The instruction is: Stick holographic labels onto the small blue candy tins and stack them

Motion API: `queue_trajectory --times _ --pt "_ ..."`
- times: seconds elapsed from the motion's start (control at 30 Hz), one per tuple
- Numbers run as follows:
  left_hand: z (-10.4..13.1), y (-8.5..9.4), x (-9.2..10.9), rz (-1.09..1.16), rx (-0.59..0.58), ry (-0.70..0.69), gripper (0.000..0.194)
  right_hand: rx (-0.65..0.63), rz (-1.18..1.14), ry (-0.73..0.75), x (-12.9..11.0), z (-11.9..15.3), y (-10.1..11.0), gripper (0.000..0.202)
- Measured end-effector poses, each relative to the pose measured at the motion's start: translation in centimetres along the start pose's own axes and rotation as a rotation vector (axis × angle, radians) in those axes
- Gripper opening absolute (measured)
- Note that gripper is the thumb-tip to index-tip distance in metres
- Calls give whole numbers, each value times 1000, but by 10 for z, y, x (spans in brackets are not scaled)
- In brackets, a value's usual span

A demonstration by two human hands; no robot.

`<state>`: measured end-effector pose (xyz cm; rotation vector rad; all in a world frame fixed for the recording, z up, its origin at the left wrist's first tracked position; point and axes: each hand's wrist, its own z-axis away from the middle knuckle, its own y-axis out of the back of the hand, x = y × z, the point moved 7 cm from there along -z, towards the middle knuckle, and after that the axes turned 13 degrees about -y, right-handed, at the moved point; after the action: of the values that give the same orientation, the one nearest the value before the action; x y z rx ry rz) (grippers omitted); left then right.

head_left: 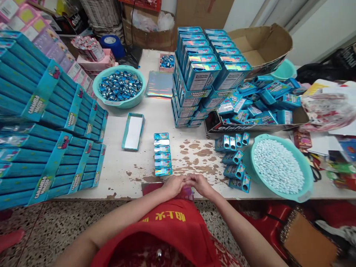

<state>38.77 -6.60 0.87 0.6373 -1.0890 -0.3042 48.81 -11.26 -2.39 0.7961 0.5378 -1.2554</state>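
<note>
At the table's front edge, my left hand (174,185) and my right hand (200,184) meet with their fingertips pressed together. What they hold, if anything, is too small to make out. A shiny reddish-purple sheet (150,187) lies beneath them. Just beyond my left hand stands a column of small blue boxes (162,156). Several more small blue boxes (235,170) with round holes stand to the right of my right hand. Left of the column lies a shallow blue tray (142,137) with a white bottom.
A basin of pale candies (278,165) stands at the right, and a basin of blue and silver caps (119,86) at the back left. Stacked blue cartons (39,107) line the left side. Box stacks (200,79) and an open carton (250,128) full of blue boxes stand behind.
</note>
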Motion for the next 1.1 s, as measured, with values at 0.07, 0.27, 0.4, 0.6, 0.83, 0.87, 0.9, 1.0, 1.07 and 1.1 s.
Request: queue_trajectory --times 0.07,0.27,0.4,0.6,0.83,0.87,0.9,1.0,1.07,1.1 --pt "-6 -4 -8 6 -39 107 26 97 27 23 0 5 3 19" --pt "-6 0 -11 -12 -59 149 28 397 34 2 12 17 11 20" --pt "-9 -3 -9 -60 -86 118 34 555 232 188 -5 28 18 24" --pt "-11 -4 -10 -55 -75 105 35 638 834 439 -23 45 -6 29" --pt "-9 1 -10 -3 -45 161 35 616 995 429 -3 58 -24 47" --pt "-9 1 -10 3 -44 171 35 612 981 429 -2 60 -24 44" --pt "-9 1 -10 7 -45 180 35 615 960 429 -3 61 -22 39" --pt "-10 0 -11 6 -43 199 35 621 882 422 -9 64 -15 23" --pt "-11 -1 -12 -1 -37 204 35 588 845 422 -16 67 -11 18" --pt "-12 -2 -13 -2 -36 207 34 558 830 416 -20 68 -9 19"
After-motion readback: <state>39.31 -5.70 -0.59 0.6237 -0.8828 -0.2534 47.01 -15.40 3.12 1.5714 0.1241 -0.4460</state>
